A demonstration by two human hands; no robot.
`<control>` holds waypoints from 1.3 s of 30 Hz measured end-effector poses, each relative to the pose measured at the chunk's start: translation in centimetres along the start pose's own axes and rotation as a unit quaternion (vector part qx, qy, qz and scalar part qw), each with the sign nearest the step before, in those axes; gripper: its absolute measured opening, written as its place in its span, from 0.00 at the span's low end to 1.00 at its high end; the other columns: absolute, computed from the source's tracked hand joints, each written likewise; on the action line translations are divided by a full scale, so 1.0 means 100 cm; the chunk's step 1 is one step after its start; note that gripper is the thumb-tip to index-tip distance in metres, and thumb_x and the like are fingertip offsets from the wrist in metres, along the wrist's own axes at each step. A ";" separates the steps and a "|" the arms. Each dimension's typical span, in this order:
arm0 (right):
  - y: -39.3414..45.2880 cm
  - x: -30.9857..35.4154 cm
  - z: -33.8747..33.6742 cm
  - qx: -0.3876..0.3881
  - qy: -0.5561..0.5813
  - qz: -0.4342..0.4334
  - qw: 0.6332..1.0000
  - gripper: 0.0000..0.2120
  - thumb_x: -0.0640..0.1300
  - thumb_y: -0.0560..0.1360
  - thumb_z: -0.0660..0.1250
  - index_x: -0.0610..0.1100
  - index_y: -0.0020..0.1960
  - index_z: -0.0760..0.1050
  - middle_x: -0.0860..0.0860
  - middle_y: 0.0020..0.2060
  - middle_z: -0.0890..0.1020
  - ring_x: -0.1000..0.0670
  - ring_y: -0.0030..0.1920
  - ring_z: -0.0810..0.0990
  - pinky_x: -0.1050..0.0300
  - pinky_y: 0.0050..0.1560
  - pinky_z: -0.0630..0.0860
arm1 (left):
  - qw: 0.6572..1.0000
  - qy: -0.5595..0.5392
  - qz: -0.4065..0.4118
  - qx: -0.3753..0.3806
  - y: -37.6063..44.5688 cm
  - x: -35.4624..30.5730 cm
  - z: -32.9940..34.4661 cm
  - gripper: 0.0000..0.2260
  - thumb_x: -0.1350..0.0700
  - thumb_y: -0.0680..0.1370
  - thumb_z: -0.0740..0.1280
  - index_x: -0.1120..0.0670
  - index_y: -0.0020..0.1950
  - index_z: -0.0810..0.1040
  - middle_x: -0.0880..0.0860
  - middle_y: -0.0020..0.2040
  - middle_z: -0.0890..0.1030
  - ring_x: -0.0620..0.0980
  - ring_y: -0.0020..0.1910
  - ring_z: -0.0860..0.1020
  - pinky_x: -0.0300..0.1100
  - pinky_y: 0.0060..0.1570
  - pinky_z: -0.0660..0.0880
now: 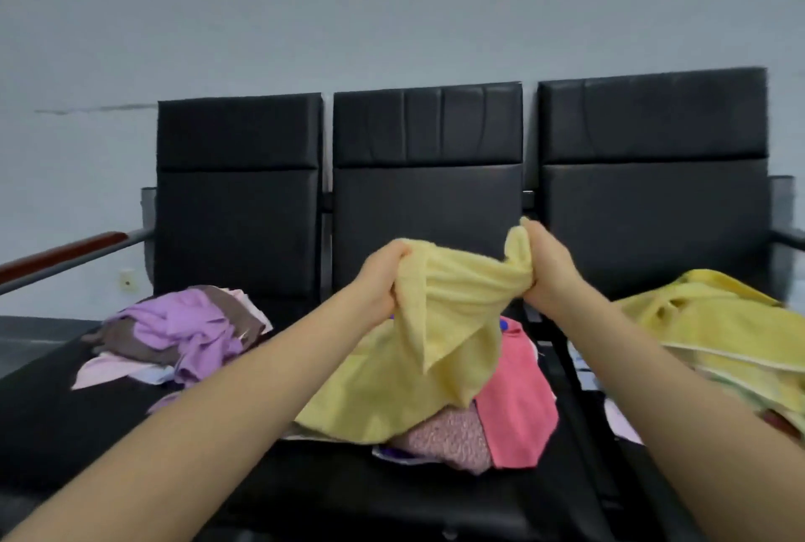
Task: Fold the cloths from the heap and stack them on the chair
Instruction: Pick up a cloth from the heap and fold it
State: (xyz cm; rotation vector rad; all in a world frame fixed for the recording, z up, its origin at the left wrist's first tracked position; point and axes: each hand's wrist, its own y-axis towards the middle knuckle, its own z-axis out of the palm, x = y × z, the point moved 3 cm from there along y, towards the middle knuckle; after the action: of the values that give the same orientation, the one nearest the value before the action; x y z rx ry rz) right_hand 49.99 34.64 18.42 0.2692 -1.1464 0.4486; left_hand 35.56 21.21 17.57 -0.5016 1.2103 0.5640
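Both hands are clamped on a soft pale-yellow terry cloth (453, 310), the left hand (383, 280) bunching one upper end and the right hand (546, 267) the other, slightly higher. The cloth's long axis runs left to right between the fists, its loose body sagging down onto the heap of pink and patterned cloths (488, 424) on the middle seat of the black padded bench (427, 201). Judging from this, drawing the fists apart would stretch the top edge straight; neither hand is nearer the heap
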 end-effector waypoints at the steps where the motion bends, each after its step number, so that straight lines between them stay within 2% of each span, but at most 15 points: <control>1: -0.001 -0.028 -0.016 -0.002 -0.104 0.015 0.994 0.11 0.48 0.78 0.64 0.43 0.41 0.76 0.49 0.34 0.78 0.50 0.33 0.75 0.55 0.40 0.71 | 0.999 0.015 -0.051 -0.011 -0.007 0.033 -0.009 0.13 0.57 0.74 0.63 0.56 0.58 0.76 0.54 0.42 0.80 0.52 0.41 0.79 0.43 0.41 0.78; 3: -0.008 -0.086 -0.046 0.037 -0.319 0.068 0.945 0.13 0.49 0.79 0.64 0.40 0.52 0.80 0.44 0.46 0.81 0.47 0.43 0.78 0.54 0.45 0.72 | 0.987 0.022 -0.156 -0.022 -0.025 0.093 -0.027 0.11 0.59 0.77 0.57 0.60 0.56 0.73 0.58 0.42 0.79 0.55 0.42 0.77 0.46 0.41 0.74; 5: -0.018 -0.134 -0.066 0.138 -0.521 0.106 0.836 0.14 0.49 0.79 0.62 0.41 0.57 0.79 0.45 0.53 0.79 0.47 0.52 0.76 0.56 0.52 0.70 | 0.971 0.020 -0.238 -0.029 -0.046 0.137 -0.047 0.10 0.62 0.78 0.54 0.62 0.55 0.71 0.59 0.43 0.78 0.57 0.43 0.76 0.48 0.41 0.73; 7: -0.025 -0.161 -0.074 0.200 -0.642 0.083 0.736 0.12 0.50 0.79 0.60 0.46 0.49 0.79 0.48 0.48 0.78 0.49 0.50 0.74 0.59 0.48 0.66 | 0.969 0.007 -0.247 -0.026 -0.060 0.154 -0.059 0.10 0.62 0.78 0.53 0.61 0.55 0.71 0.58 0.43 0.79 0.56 0.42 0.77 0.47 0.38 0.73; 8: -0.025 -0.164 -0.073 0.196 -0.661 0.051 0.723 0.12 0.51 0.80 0.60 0.47 0.43 0.77 0.49 0.44 0.78 0.50 0.45 0.73 0.58 0.44 0.65 | 0.972 -0.002 -0.234 -0.024 -0.061 0.155 -0.062 0.10 0.61 0.79 0.53 0.60 0.55 0.72 0.58 0.44 0.79 0.55 0.43 0.78 0.45 0.37 0.74; 10: -0.020 -0.158 -0.066 0.139 -0.636 -0.035 0.758 0.16 0.50 0.79 0.61 0.46 0.34 0.68 0.50 0.32 0.72 0.51 0.36 0.68 0.55 0.35 0.62 | 0.978 0.038 -0.199 -0.055 -0.053 0.148 -0.067 0.10 0.55 0.80 0.56 0.56 0.51 0.75 0.55 0.42 0.80 0.53 0.41 0.78 0.44 0.35 0.74; 13: -0.013 -0.146 -0.054 0.057 -0.491 -0.107 0.863 0.18 0.44 0.78 0.62 0.44 0.32 0.63 0.51 0.26 0.66 0.53 0.30 0.63 0.56 0.31 0.59 | 0.973 0.168 -0.104 -0.116 -0.029 0.137 -0.077 0.13 0.48 0.78 0.58 0.54 0.43 0.76 0.53 0.40 0.80 0.53 0.39 0.77 0.45 0.39 0.74; 15: -0.006 -0.146 -0.048 0.039 -0.406 -0.084 0.909 0.15 0.44 0.79 0.61 0.37 0.36 0.69 0.47 0.28 0.72 0.52 0.32 0.69 0.57 0.34 0.66 | 0.966 0.227 -0.048 -0.117 -0.011 0.132 -0.080 0.13 0.46 0.77 0.57 0.52 0.42 0.77 0.52 0.43 0.81 0.53 0.43 0.78 0.53 0.49 0.76; 18: 0.008 -0.160 -0.043 0.053 -0.317 0.029 0.947 0.15 0.47 0.80 0.59 0.35 0.50 0.77 0.41 0.42 0.82 0.49 0.42 0.80 0.54 0.48 0.77 | 0.948 0.306 -0.030 -0.082 0.009 0.126 -0.071 0.13 0.43 0.80 0.58 0.49 0.46 0.76 0.49 0.48 0.81 0.52 0.51 0.77 0.49 0.57 0.73; 22: 0.018 -0.173 -0.031 0.086 -0.238 0.145 0.957 0.11 0.50 0.79 0.63 0.43 0.44 0.76 0.50 0.35 0.78 0.52 0.37 0.76 0.59 0.42 0.72 | 0.918 0.395 -0.027 -0.023 0.027 0.136 -0.058 0.21 0.42 0.77 0.65 0.55 0.63 0.76 0.50 0.63 0.78 0.50 0.58 0.75 0.42 0.57 0.70; 25: 0.020 -0.176 -0.022 0.080 -0.221 0.158 0.959 0.12 0.52 0.77 0.67 0.43 0.43 0.76 0.49 0.36 0.77 0.50 0.37 0.74 0.57 0.42 0.71 | 0.958 0.283 0.001 -0.042 0.028 0.128 -0.054 0.10 0.48 0.80 0.63 0.50 0.58 0.76 0.47 0.55 0.79 0.45 0.51 0.74 0.40 0.52 0.68; 28: 0.016 -0.173 -0.013 0.112 -0.129 0.149 0.974 0.19 0.53 0.82 0.56 0.41 0.45 0.79 0.49 0.34 0.82 0.49 0.37 0.79 0.58 0.42 0.74 | 0.985 0.132 0.021 -0.109 0.026 0.110 -0.068 0.09 0.48 0.81 0.62 0.51 0.53 0.77 0.49 0.51 0.80 0.47 0.50 0.78 0.44 0.52 0.74; 33: 0.000 -0.183 0.009 0.132 -0.231 0.125 0.956 0.13 0.47 0.81 0.58 0.41 0.54 0.78 0.49 0.43 0.81 0.54 0.39 0.78 0.64 0.40 0.71 | 0.986 -0.051 -0.001 -0.157 0.018 0.101 -0.118 0.10 0.56 0.79 0.62 0.58 0.55 0.80 0.56 0.51 0.83 0.52 0.50 0.81 0.44 0.48 0.77; 36: -0.006 -0.197 0.019 0.163 -0.380 0.030 0.910 0.15 0.48 0.81 0.60 0.38 0.52 0.79 0.52 0.37 0.79 0.57 0.35 0.74 0.65 0.39 0.69 | 0.976 -0.039 -0.090 -0.196 0.004 0.115 -0.150 0.08 0.64 0.78 0.58 0.60 0.46 0.77 0.57 0.44 0.80 0.54 0.43 0.79 0.46 0.41 0.75; 39: -0.008 -0.200 0.019 0.182 -0.422 -0.008 0.888 0.09 0.47 0.80 0.62 0.44 0.49 0.79 0.55 0.32 0.77 0.58 0.33 0.72 0.66 0.39 0.69 | 0.971 0.026 -0.170 -0.167 -0.008 0.132 -0.182 0.19 0.69 0.71 0.52 0.63 0.55 0.77 0.59 0.45 0.80 0.59 0.44 0.79 0.53 0.38 0.79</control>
State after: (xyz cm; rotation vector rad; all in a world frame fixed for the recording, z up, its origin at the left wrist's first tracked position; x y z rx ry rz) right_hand 42.05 29.02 0.79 0.8609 -1.9054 0.5493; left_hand 26.29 10.80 -0.05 -0.9948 1.0510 0.4609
